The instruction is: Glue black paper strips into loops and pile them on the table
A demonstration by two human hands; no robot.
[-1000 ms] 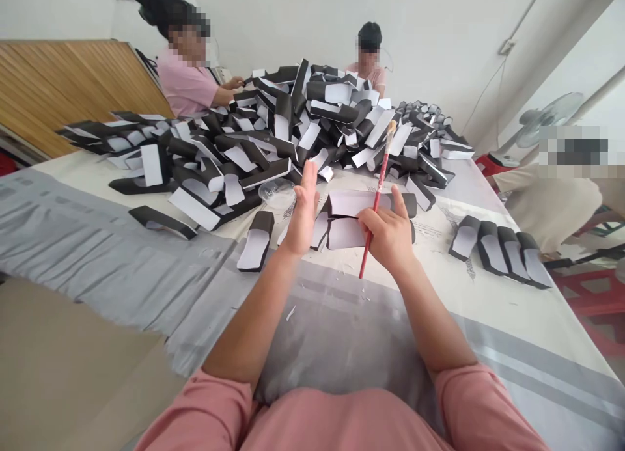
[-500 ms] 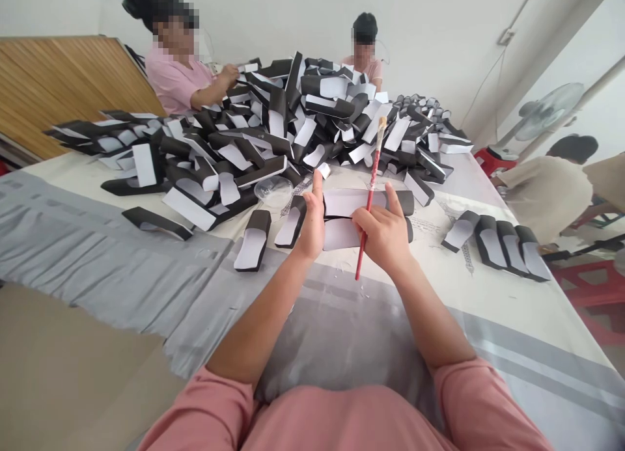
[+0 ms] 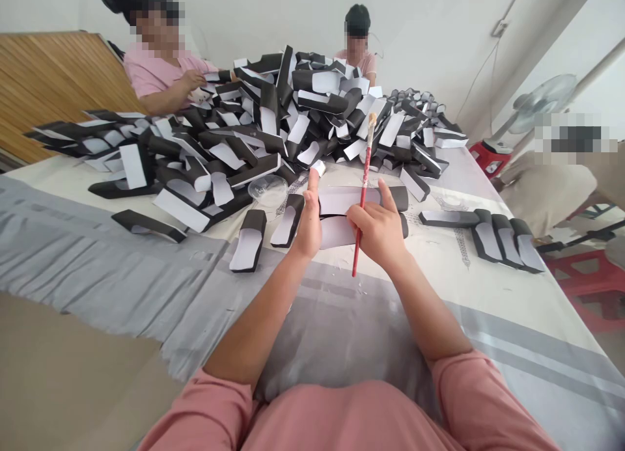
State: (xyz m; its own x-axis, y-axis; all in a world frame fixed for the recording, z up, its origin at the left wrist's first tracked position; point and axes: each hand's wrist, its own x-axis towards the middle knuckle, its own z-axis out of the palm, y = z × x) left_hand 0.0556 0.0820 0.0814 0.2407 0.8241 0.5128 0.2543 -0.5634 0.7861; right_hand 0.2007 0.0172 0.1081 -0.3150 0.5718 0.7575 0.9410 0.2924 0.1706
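Two hands (image 3: pixel 375 228), one paintbrush (image 3: pixel 365 177), three co-workers (image 3: pixel 156 73)

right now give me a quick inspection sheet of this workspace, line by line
surface: long table under a cream cloth with grey stripes
things in hand: red-handled paintbrush held in the right hand; two black-and-white pieces beneath it
clutter: large heap of similar pieces, clear plastic dish, paper scraps
hands: left hand open, upright beside the pieces; right hand closed around the paintbrush
cables: thin wire down the wall
surroundings: two co-workers beyond the heap, another person at right, fan, red stool
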